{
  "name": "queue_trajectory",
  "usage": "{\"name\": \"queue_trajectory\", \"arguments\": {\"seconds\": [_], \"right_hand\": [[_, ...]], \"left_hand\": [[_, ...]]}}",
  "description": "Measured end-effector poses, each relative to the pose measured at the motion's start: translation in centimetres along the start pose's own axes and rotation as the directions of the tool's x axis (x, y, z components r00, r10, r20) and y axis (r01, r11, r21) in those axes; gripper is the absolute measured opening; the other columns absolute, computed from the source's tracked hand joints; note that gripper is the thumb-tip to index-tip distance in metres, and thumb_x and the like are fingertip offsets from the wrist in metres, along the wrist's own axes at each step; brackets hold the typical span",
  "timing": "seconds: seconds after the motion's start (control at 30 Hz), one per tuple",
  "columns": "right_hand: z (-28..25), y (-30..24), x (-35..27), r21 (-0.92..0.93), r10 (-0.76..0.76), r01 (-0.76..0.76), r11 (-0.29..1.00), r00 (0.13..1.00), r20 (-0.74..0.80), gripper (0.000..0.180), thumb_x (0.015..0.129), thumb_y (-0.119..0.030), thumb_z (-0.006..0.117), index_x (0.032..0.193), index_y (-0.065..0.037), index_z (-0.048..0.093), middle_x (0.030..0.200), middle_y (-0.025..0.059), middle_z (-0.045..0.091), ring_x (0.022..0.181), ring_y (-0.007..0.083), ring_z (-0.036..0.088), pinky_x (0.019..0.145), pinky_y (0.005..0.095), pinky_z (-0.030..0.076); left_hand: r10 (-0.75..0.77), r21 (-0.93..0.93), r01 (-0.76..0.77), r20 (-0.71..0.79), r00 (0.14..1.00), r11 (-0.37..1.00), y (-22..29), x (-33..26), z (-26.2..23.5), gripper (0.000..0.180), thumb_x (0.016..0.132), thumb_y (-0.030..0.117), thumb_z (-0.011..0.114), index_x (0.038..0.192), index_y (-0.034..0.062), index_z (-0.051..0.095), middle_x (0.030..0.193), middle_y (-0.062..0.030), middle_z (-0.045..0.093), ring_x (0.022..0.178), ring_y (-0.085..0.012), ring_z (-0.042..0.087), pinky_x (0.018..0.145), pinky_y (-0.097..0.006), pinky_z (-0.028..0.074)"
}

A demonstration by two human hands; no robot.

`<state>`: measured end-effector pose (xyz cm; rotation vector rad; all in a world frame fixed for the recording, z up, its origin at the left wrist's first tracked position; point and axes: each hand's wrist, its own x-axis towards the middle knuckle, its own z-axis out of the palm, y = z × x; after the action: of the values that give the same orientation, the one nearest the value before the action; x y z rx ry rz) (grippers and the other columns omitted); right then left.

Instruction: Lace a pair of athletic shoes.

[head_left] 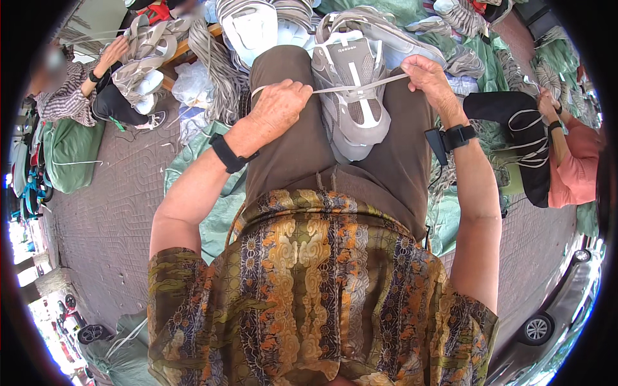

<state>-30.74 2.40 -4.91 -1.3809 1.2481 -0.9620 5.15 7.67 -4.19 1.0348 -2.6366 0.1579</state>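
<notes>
A grey and white sneaker upper (348, 61) rests between my thighs, its toe toward me. A light beige shoelace (386, 82) crosses over its tongue and is stretched out to both sides. My left hand (280, 106) is closed in a fist round the lace's left end, above my left thigh. On the other side my right hand (427, 76) pinches the right end between thumb and fingers. The lace looks taut from hand to hand. Behind this shoe lies another grey and white shoe piece (409, 46).
Bundles of grey laces (225, 80) and white shoe parts (251, 32) lie beyond my knees. Green sacks (71, 151) stand around. A person in a striped top handles shoe uppers (145, 51) at left; one in a pink top (575, 167) sits at right. A parked car (547, 321) stands lower right.
</notes>
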Motion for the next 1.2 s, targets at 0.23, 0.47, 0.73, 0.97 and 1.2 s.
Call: {"name": "queue_trajectory", "arguments": {"seconds": [0.23,0.47,0.73,0.97,1.2], "right_hand": [[0.1,-1.1,-0.3,-0.104,-0.039,0.043,0.994,0.998,0.040,0.015,0.091,-0.022,0.068,0.099,-0.010,0.063,0.071,-0.0089,0.046,0.062,0.0043,0.043,0.057,0.0217,0.041],[-1.5,-1.3,-2.5,-0.919,-0.468,0.233,0.318,0.882,0.061,0.012,0.094,-0.012,0.052,0.101,-0.006,0.059,0.094,0.0174,0.064,0.088,0.0437,0.060,0.071,0.0477,0.048],[-2.9,-5.4,-3.2,-0.988,-0.606,0.103,0.114,0.796,0.013,0.016,0.085,-0.002,0.050,0.099,-0.007,0.054,0.094,0.0160,0.059,0.083,0.0419,0.063,0.070,0.0498,0.052],[-11.8,-4.1,-7.4,-0.989,-0.520,-0.141,-0.036,0.848,-0.102,0.008,0.086,-0.003,0.047,0.090,-0.004,0.054,0.087,0.0191,0.061,0.084,0.0413,0.062,0.070,0.0508,0.050],[-21.5,0.9,-15.3,-0.908,-0.290,-0.419,0.020,0.866,-0.407,0.011,0.091,-0.010,0.045,0.091,-0.003,0.054,0.085,0.0257,0.065,0.084,0.0461,0.063,0.068,0.0561,0.048]], "left_hand": [[-0.068,0.014,0.071,-0.154,0.986,0.997,-2.8,-3.7,-0.4,0.016,0.075,-0.004,0.055,0.088,0.0045,0.054,0.077,-0.0118,0.059,0.074,-0.0307,0.061,0.066,-0.039,0.053],[-0.522,-0.743,0.573,0.355,0.776,0.346,-10.8,-10.7,-3.6,0.017,0.098,0.016,0.053,0.094,0.0052,0.065,0.064,0.0022,0.056,0.053,-0.0064,0.050,0.048,-0.022,0.042],[-0.444,-0.653,0.533,0.318,0.838,0.538,-9.5,-9.4,-9.3,0.011,0.092,0.012,0.062,0.095,0.0013,0.064,0.068,-0.0006,0.057,0.063,-0.0100,0.053,0.058,-0.026,0.042],[-0.307,-0.109,0.315,0.085,0.948,0.943,-9.6,-14.5,-9.1,0.021,0.082,0.009,0.065,0.099,-0.0008,0.059,0.087,-0.0191,0.062,0.085,-0.0396,0.060,0.073,-0.045,0.048],[-0.372,0.118,0.362,0.075,0.925,0.925,-11.3,-20.4,-6.3,0.012,0.085,0.008,0.059,0.095,0.0008,0.057,0.088,-0.0195,0.061,0.086,-0.0398,0.060,0.073,-0.048,0.049]]}}
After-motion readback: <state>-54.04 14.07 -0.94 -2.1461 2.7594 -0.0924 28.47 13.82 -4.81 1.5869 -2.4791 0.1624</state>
